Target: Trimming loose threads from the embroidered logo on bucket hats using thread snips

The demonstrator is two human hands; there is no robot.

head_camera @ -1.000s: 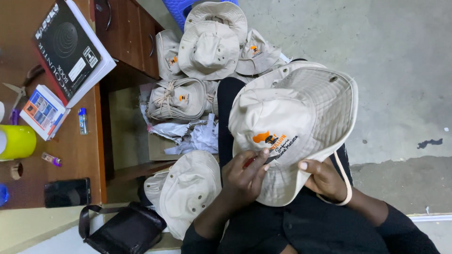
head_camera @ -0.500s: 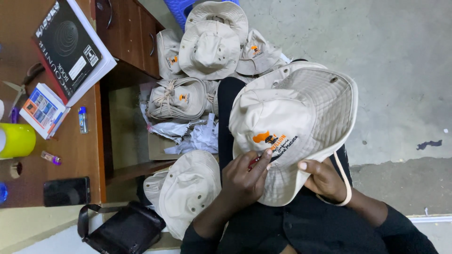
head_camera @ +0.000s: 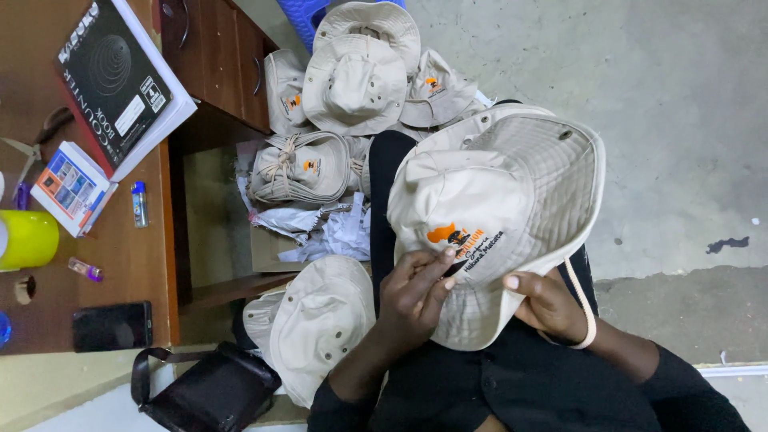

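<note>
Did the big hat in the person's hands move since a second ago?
No. The beige bucket hat sits in the same spot against the wooden desk edge, left hand at its orange logo, right hand on the brim.

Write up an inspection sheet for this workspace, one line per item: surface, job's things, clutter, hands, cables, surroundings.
Surface: wooden desk at the left, grey concrete floor at the right.
Job's things: beige bucket hat with an orange and black emblem, held over the lap.
Clutter: pile of hats, a tied bundle of hats, another hat, crumpled paper; on the desk a black book, small box, yellow cup, lighter, phone, pliers.
Hands: left hand fingers on the emblem; right hand grips the brim.
Cables: nothing seen; only the hat's cord.
Surroundings: black bag, blue plastic item.
</note>
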